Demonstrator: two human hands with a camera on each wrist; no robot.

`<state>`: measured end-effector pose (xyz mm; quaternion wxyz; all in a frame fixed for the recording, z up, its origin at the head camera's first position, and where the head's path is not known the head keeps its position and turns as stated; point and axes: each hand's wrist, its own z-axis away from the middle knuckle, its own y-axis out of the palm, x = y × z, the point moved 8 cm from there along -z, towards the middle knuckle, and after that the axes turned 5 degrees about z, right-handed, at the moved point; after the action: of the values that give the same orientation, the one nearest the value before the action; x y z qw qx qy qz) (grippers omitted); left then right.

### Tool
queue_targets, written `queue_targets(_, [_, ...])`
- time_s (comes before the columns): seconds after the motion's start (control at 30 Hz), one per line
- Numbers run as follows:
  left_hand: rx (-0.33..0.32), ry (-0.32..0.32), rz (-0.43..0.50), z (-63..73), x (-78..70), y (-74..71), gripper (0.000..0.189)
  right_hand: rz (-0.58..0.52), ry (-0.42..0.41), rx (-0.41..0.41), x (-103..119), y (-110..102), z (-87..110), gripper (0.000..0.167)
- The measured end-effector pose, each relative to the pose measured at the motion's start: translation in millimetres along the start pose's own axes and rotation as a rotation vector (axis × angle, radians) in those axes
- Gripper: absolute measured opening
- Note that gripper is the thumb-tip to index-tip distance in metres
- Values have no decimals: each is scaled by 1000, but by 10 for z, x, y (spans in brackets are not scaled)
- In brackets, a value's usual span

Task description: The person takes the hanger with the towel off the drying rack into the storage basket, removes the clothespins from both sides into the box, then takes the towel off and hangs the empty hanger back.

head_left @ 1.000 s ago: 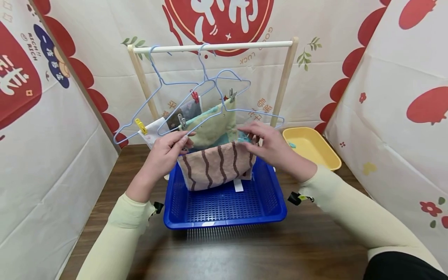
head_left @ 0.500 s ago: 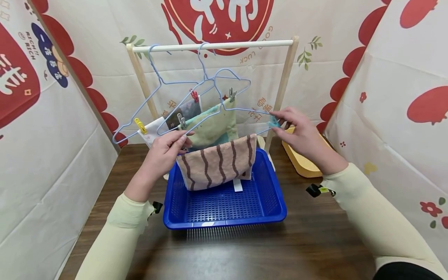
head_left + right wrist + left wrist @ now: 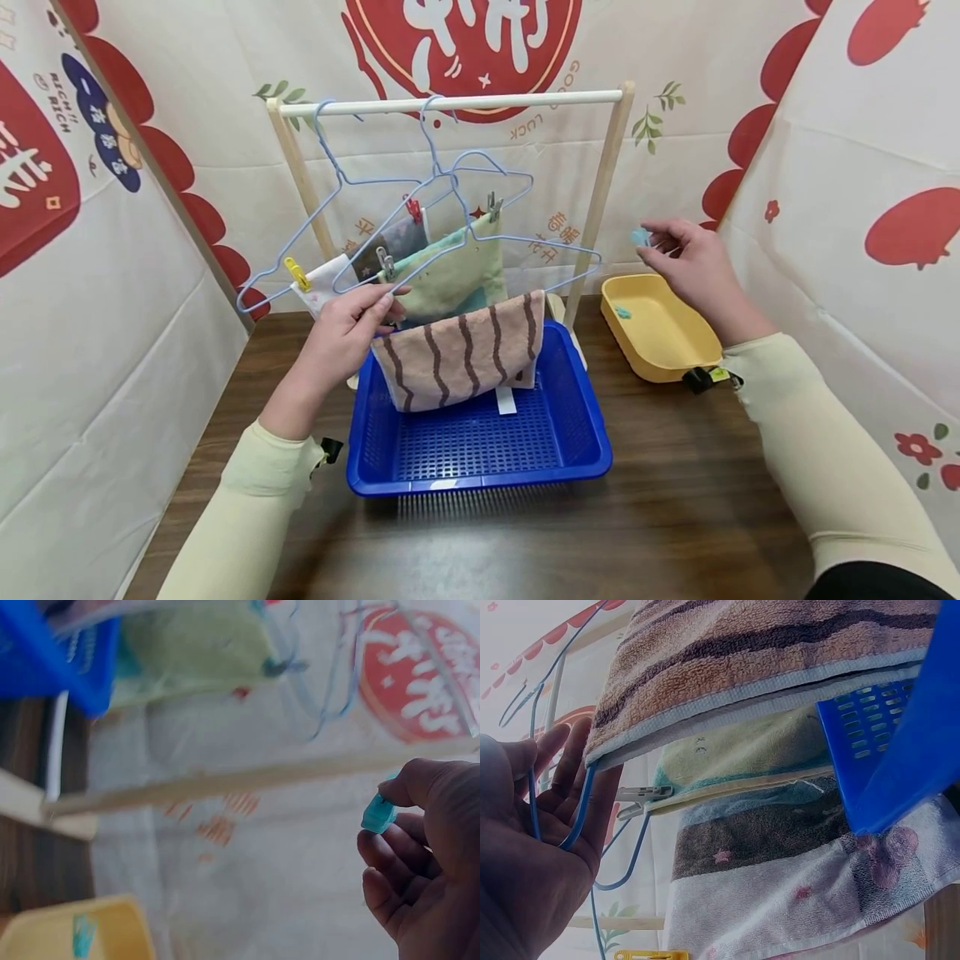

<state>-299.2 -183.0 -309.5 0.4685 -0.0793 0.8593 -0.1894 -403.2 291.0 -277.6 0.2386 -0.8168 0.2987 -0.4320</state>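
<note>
Away from the blue hanger [image 3: 586, 795] goes the right hand [image 3: 696, 260], pinching a teal peg [image 3: 640, 237] near the yellow tray [image 3: 666, 335], while the left hand [image 3: 345, 325] grips that hanger with the striped towel [image 3: 465, 354] on it, so unpegging seems the step, and dropping the peg in likely comes next.

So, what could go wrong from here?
The striped towel could slide into the basket: it's only draped over the hanger, with no clip visible on it. The left hand holds that hanger near one end, so it might tip. And the clip could drop, since the right hand just pinches it in midair.
</note>
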Motion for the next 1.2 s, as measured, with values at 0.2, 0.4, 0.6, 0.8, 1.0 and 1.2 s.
queue_targets(0.2, [-1,2,-11,3,-8,1,31,145,125,126,-458,161,-129,38])
queue_targets(0.4, [-2,-3,-17,13,-20,0,31,207,202,225,-883,358,-284,32])
queue_targets(0.6, [2,-1,-25,24,-25,5,32,312,202,316,-1277,591,-361,34])
queue_targets(0.8, [2,7,-29,34,-12,25,32,414,178,410,-1660,830,-331,36])
queue_targets(1.0, [2,-2,-32,42,-14,11,32,480,163,523,-1855,1075,-315,34])
queue_targets(1.2, [12,-1,-39,11,-25,35,32,488,190,577,-1991,1171,-299,27])
